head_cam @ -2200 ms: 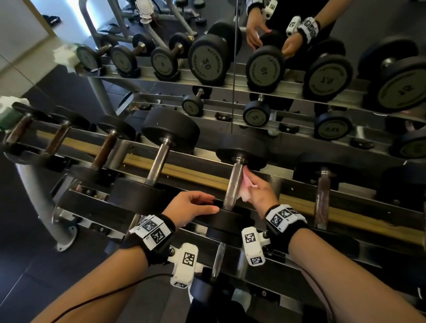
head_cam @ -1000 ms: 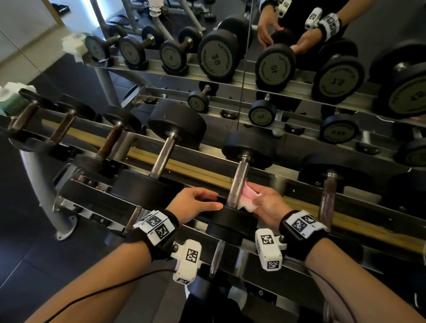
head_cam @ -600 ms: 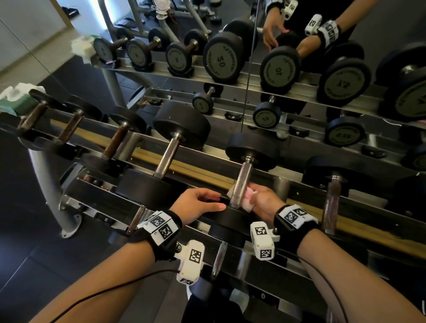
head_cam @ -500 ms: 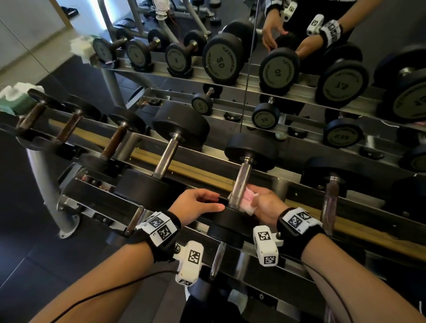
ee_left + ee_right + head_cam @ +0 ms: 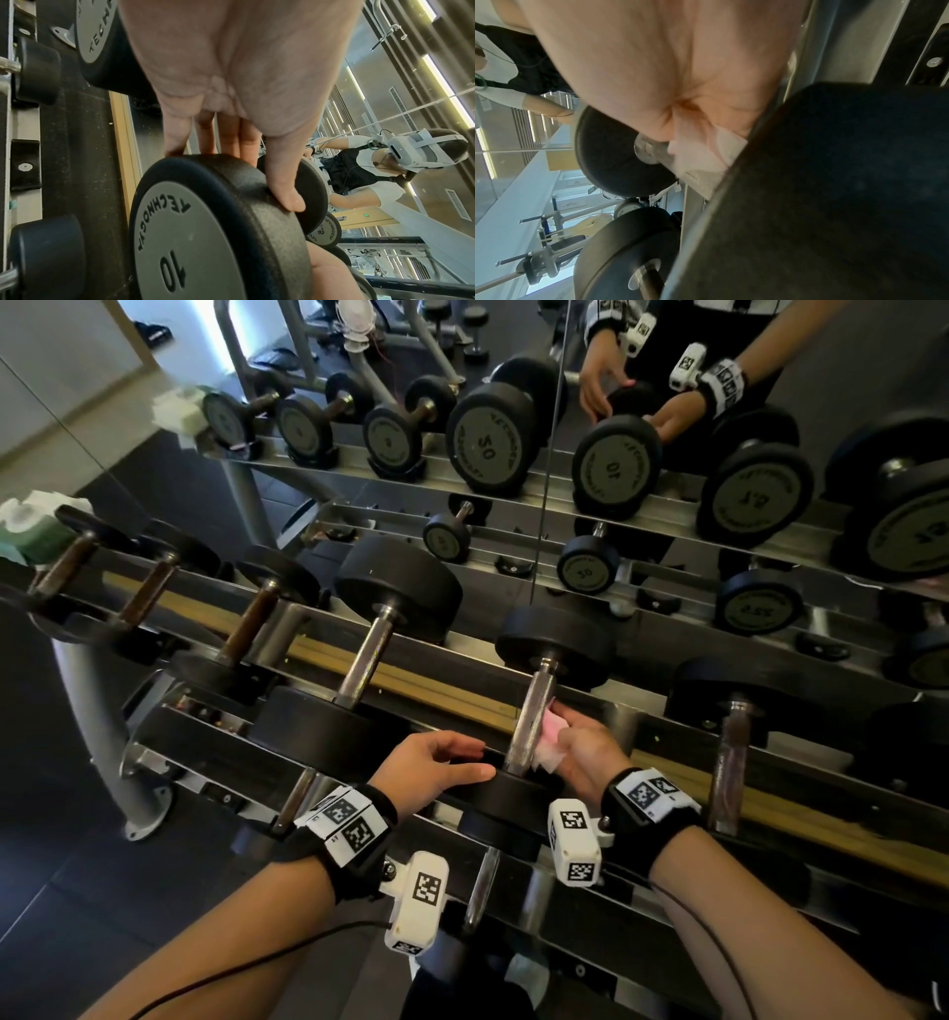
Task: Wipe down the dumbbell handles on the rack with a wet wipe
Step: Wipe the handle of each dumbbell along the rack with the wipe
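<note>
A 10 dumbbell lies on the upper rack tier with its metal handle [image 5: 531, 711] pointing away from me. My right hand [image 5: 577, 747] holds a white-pink wet wipe [image 5: 549, 737] against the right side of that handle; in the right wrist view the wet wipe [image 5: 700, 154] is bunched under my palm next to the handle [image 5: 649, 151]. My left hand [image 5: 436, 765] grips the near black weight head [image 5: 513, 796]. The left wrist view shows my thumb [image 5: 285, 182] and fingers [image 5: 177, 138] curled over the weight head's [image 5: 205, 233] rim.
Other dumbbells line the rack: a steel-handled one [image 5: 367, 654] to the left, brown-handled ones [image 5: 246, 629] further left, one [image 5: 732, 762] to the right. A wipes pack [image 5: 31, 531] sits at the rack's far left end. A mirror [image 5: 616, 454] behind reflects rack and hands.
My right hand has slid the wipe back and forth along the handle, down toward the near head and up again. The left hand has stayed on the near weight head.
</note>
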`<state>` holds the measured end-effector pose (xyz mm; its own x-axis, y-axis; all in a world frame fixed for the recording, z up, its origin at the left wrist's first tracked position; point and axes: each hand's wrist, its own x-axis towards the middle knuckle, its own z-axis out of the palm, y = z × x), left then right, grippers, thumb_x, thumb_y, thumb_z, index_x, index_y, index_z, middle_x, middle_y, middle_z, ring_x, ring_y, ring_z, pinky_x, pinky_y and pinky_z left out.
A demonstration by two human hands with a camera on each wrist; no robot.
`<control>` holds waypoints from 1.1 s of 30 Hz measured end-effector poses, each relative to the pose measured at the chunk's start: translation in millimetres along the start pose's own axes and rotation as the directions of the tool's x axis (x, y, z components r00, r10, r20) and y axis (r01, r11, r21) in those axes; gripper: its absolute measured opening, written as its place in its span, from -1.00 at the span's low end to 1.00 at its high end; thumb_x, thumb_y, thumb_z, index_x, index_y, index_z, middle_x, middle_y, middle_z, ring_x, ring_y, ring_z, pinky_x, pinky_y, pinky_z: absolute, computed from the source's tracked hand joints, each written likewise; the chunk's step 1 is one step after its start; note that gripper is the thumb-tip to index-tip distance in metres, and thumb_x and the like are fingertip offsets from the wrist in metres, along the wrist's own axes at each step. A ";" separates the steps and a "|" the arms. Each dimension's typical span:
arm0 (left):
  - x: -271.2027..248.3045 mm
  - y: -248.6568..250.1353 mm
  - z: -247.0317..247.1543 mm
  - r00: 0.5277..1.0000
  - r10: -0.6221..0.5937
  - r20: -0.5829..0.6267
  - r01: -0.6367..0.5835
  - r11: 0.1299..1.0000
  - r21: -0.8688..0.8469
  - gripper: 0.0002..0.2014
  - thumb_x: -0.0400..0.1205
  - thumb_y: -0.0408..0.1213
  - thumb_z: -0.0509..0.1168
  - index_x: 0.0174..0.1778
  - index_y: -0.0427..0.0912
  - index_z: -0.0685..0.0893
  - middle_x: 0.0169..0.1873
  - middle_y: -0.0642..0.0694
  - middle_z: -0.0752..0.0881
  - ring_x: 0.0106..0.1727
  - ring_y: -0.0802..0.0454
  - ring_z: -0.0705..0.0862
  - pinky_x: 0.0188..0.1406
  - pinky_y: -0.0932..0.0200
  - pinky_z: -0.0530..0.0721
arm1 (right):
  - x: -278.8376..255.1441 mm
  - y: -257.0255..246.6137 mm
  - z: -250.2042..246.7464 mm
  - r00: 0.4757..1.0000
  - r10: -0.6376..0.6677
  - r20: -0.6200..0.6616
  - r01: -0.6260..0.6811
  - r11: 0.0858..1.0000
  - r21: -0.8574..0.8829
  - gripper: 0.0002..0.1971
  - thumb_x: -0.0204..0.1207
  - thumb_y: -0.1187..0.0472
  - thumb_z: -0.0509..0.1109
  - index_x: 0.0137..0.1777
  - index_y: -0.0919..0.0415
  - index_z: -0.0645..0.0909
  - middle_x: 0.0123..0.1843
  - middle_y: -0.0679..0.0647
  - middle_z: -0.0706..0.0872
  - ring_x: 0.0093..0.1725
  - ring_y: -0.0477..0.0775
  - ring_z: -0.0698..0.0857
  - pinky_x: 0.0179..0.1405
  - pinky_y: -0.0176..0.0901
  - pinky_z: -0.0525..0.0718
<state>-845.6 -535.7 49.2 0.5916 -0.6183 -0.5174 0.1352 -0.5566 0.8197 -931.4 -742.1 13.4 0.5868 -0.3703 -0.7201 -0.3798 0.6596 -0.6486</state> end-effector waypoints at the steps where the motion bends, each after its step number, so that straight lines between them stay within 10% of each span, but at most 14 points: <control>1: 0.0 -0.4 0.1 1.000 0.001 -0.003 -0.001 1.000 0.001 -0.61 0.44 -0.04 0.60 0.20 0.16 0.77 0.12 0.19 0.82 0.32 0.11 0.70 0.52 -0.15 0.54 | -0.3 1.9 -0.1 1.000 -0.015 0.007 0.015 1.000 -0.012 -0.37 0.54 0.62 0.12 0.54 0.11 0.49 0.34 0.27 0.65 0.20 0.29 0.72 0.12 0.20 0.72; 8: -0.6 -0.2 -0.3 1.000 0.000 -0.001 0.000 1.000 -0.007 -0.55 0.38 0.03 0.61 0.20 0.17 0.77 0.12 0.22 0.82 0.34 0.13 0.68 0.54 -0.16 0.52 | -13.7 8.9 -9.6 0.993 -0.108 0.045 0.114 0.976 -0.186 -0.73 0.72 0.24 0.23 0.19 -0.16 0.63 0.22 0.08 0.71 0.23 0.14 0.70 0.36 0.14 0.62; 12: -0.4 0.0 -0.5 1.000 0.003 -0.003 -0.003 1.000 -0.008 -0.54 0.37 0.04 0.61 0.19 0.15 0.78 0.11 0.21 0.82 0.34 0.15 0.68 0.55 -0.15 0.51 | -12.6 -1.7 -9.5 0.981 -0.090 -0.175 0.044 0.967 -0.251 -0.88 0.67 0.17 0.33 0.03 -0.01 0.71 0.08 0.14 0.72 0.00 0.13 0.70 0.24 0.09 0.64; 14: -0.2 -0.9 -0.6 1.000 0.002 -0.001 -0.002 1.000 -0.003 -0.57 0.39 0.02 0.61 0.19 0.17 0.78 0.12 0.22 0.82 0.34 0.16 0.67 0.55 -0.15 0.51 | -6.0 -5.8 -7.3 0.971 -0.126 -0.201 0.065 0.955 -0.289 -0.80 0.69 0.21 0.30 0.21 0.04 0.71 0.16 0.18 0.74 0.08 0.21 0.72 0.27 0.14 0.65; 19: -0.6 -1.5 -1.7 1.000 0.004 -0.001 -0.004 1.000 0.008 -0.58 0.42 0.01 0.60 0.20 0.20 0.77 0.14 0.25 0.80 0.36 0.18 0.66 0.55 -0.15 0.51 | -6.1 -17.9 5.2 0.934 -0.302 -0.192 0.232 0.919 -0.319 -0.77 0.63 0.13 0.39 -0.13 -0.28 0.72 -0.02 -0.08 0.74 0.14 0.15 0.71 0.35 0.21 0.63; 26: -1.0 1.3 -0.9 1.000 0.007 -0.007 -0.007 0.999 -0.044 -0.53 0.34 0.00 0.62 0.19 0.11 0.78 0.08 0.21 0.83 0.34 0.10 0.69 0.54 -0.16 0.52 | -21.2 -7.7 -5.2 0.946 -0.318 0.056 0.320 0.901 -0.291 -0.68 0.64 0.24 0.36 -0.02 -0.28 0.80 0.25 0.03 0.75 0.24 0.13 0.71 0.35 0.13 0.65; 33: -1.1 2.1 -1.2 1.000 0.006 0.001 -0.006 0.999 -0.045 -0.60 0.41 -0.08 0.61 0.18 0.11 0.77 0.09 0.18 0.83 0.32 0.11 0.69 0.52 -0.16 0.54 | -38.3 -19.5 -19.4 0.955 -0.273 0.117 0.297 0.891 -0.344 -0.84 0.54 0.20 0.49 0.03 -0.04 0.84 0.11 0.12 0.81 0.09 0.12 0.77 -0.19 -0.31 0.70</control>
<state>-845.0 -535.6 51.8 0.5920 -0.6221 -0.5124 0.1667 -0.5275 0.8331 -960.3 -753.5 48.8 0.7478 -0.4567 -0.4819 -0.4106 0.2523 -0.8762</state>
